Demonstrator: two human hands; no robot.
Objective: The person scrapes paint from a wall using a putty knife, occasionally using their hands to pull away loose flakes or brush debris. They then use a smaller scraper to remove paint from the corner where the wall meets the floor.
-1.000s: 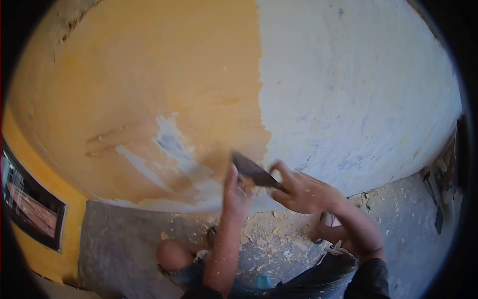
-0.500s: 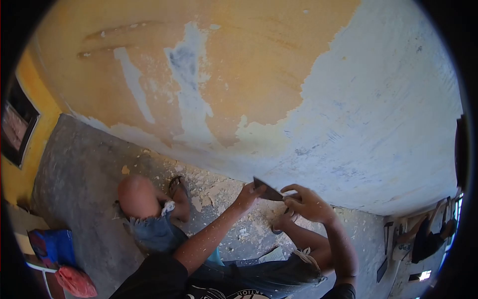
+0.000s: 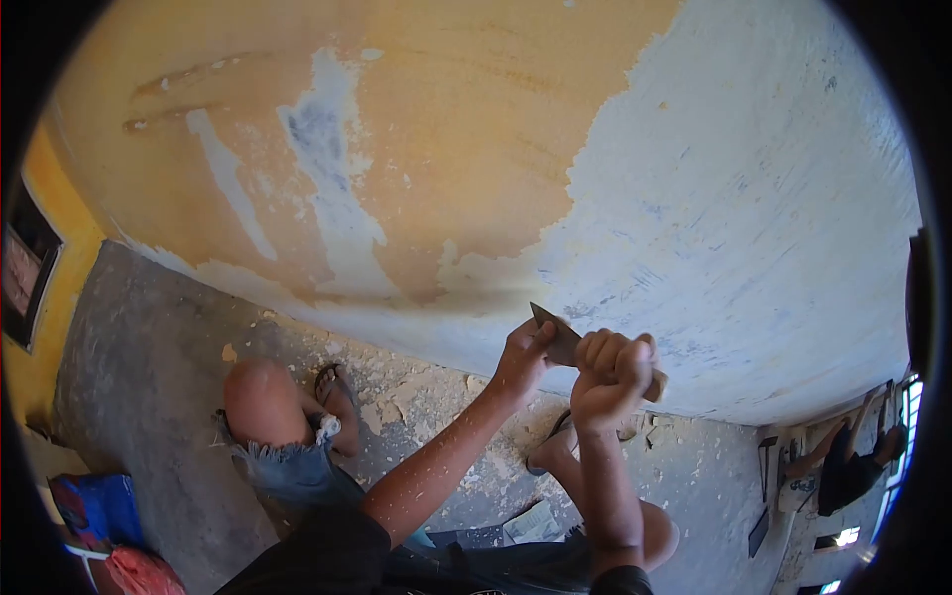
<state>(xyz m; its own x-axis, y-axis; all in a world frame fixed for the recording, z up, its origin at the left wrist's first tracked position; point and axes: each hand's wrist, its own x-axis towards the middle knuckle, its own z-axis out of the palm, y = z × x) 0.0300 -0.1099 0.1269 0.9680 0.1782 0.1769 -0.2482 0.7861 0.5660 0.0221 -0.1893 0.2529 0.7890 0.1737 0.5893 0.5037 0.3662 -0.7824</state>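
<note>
A putty knife [image 3: 558, 340] with a flat metal blade is held up in front of the wall. My right hand [image 3: 608, 385] is closed in a fist around its handle, and a wooden end sticks out past the fist. My left hand [image 3: 526, 359] pinches the blade near its far edge between thumb and fingers. Behind both hands is the wall, with orange-yellow paint [image 3: 466, 149] on the left and a scraped whitish surface [image 3: 734, 208] on the right. Pale flakes dot my left forearm.
Paint flakes [image 3: 407, 392] litter the grey floor [image 3: 169, 397] along the wall's foot. My bent knees and sandalled feet are below. A blue bag [image 3: 99, 509] and a red plastic bag [image 3: 144, 572] lie at lower left. Another person [image 3: 851, 471] is at the far right.
My right hand has gone from loosely spread fingers to a closed fist on the handle. Both hands and the putty knife have risen in view, and the view has shifted somewhat.
</note>
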